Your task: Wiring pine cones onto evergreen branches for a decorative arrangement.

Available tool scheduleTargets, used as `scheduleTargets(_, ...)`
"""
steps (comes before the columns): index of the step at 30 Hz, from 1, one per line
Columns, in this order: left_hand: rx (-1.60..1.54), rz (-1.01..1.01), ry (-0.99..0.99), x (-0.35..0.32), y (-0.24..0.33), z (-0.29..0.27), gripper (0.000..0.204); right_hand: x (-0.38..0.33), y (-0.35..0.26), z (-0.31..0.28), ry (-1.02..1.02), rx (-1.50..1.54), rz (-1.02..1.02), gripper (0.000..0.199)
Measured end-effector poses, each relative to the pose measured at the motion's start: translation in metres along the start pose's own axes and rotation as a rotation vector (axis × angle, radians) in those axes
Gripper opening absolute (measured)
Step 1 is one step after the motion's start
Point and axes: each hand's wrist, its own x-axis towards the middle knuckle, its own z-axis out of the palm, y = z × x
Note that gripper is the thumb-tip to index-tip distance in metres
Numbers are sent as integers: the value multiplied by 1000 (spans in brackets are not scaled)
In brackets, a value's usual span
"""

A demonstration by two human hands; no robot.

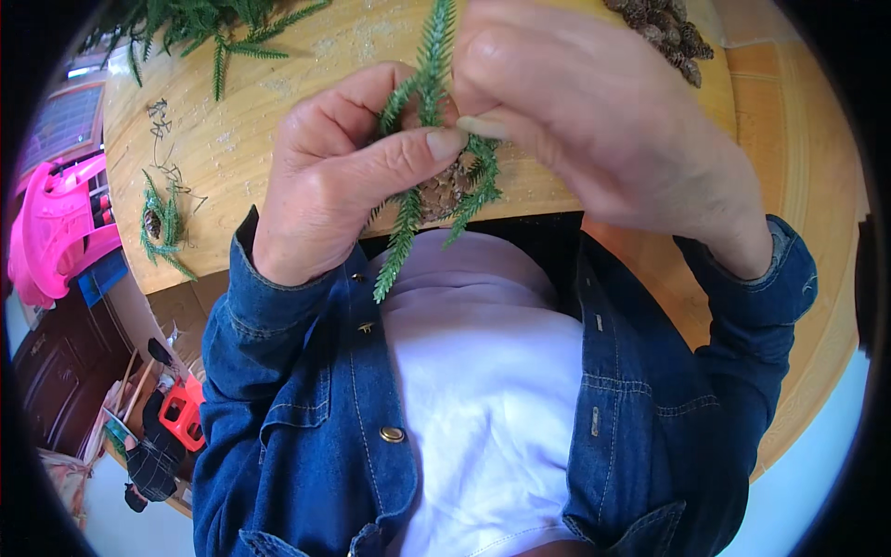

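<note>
My left hand (339,172) is closed on a green artificial pine sprig (433,70), its thumb pressed over the middle where the branches meet. A brown pine cone (445,197) sits among the lower branches, partly behind my thumb. My right hand (594,116) is closed beside the sprig, thumb and fingers pinched together at its upper right. What those fingertips hold, if anything, is hidden. Both hands are above the near edge of the wooden table (251,148).
On the table's left lie a small sprig with a pine cone (154,221) and dark tangled wire (162,125). Loose greenery (200,26) is at the far left, a heap of pine cones (664,32) at the far right. Beyond stand a pink plastic chair (58,232), a red stool (181,415) and another person (156,464).
</note>
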Motion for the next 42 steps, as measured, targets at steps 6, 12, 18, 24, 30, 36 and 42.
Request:
scheduleTargets(6,96,-25,24,-7,-4,1,13,2,-8,-2,-55,10,94,15)
scheduleTargets(12,97,-7,45,-7,-4,3,12,4,-8,-1,-6,-17,84,17)
scheduleTargets(18,286,121,129,-9,-11,9,9,2,-6,4,-64,-92,123,15)
scheduleTargets(24,812,516,195,-5,-19,0,13,2,-12,1,-82,-58,227,10)
scheduleTargets(30,1063,784,134,-3,-12,-2,13,22,-21,-32,-238,660,790,9)
scheduleTargets(36,290,284,146,-10,1,1,14,0,-14,-39,-79,680,634,7)
scheduleTargets(42,-84,101,5,-8,3,-15,21,-2,-20,-34,114,461,270,17)
